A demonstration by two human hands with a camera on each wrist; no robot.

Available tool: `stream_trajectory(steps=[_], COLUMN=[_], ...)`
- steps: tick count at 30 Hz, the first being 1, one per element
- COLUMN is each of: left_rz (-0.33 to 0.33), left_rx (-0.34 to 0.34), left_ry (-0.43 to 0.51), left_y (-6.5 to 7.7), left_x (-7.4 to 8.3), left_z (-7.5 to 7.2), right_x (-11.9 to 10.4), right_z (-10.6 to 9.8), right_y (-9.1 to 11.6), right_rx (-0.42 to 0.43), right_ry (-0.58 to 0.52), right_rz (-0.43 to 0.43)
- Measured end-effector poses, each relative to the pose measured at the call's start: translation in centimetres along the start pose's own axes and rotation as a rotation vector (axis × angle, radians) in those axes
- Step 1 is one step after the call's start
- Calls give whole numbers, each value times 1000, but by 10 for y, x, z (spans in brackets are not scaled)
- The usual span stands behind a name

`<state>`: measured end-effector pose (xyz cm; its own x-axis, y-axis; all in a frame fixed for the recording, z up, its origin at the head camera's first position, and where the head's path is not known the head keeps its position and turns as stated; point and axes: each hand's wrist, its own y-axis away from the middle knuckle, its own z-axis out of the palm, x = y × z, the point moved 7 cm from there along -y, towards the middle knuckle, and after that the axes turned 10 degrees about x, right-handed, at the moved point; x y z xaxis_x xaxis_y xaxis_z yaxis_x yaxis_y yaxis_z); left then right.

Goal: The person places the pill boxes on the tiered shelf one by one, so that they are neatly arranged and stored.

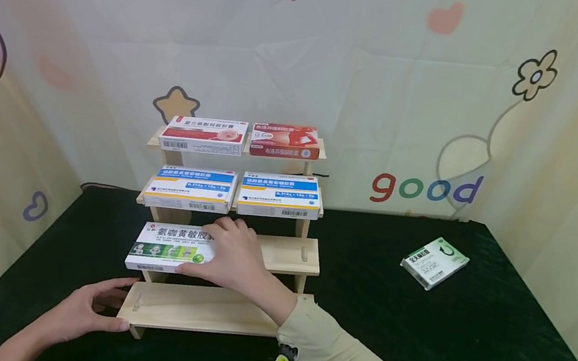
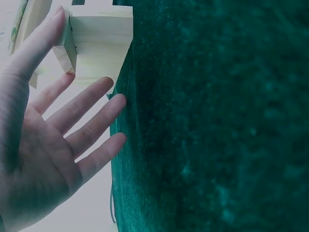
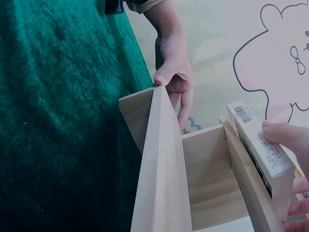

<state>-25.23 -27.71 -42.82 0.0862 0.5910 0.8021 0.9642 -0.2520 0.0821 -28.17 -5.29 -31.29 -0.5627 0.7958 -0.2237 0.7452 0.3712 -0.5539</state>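
A stepped wooden rack [image 1: 209,312] stands on the dark green cloth. On its second step from the bottom lies a white and green medicine box [image 1: 165,249], at the left side. My right hand [image 1: 236,254] grips this box by its right part, the thumb on the front side and the fingers over the back; the right wrist view shows the thumb [image 3: 277,129] on the box's printed side. Down at the left end of the lowest step, my left hand [image 1: 79,311] pinches the board between thumb and index finger, with its other fingers spread in the left wrist view.
Two blue and white boxes [image 1: 190,187] fill the third step. Up top sit a white and red box [image 1: 203,134] and a red box [image 1: 284,141]. Another green and white box [image 1: 435,263] lies on the cloth at right. Behind hangs a printed curtain [image 1: 304,71].
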Motion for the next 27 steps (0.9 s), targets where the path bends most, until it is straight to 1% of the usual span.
stream_trajectory(steps=[17, 27], left_rz=[6, 12], left_rx=[4, 8], left_ry=[2, 5], left_y=[1, 2], left_x=[1, 3], left_z=[1, 0], right_x=[0, 0], right_z=[8, 8], right_y=[0, 0], right_rx=[0, 9], right_ry=[17, 15], right_rz=[3, -1])
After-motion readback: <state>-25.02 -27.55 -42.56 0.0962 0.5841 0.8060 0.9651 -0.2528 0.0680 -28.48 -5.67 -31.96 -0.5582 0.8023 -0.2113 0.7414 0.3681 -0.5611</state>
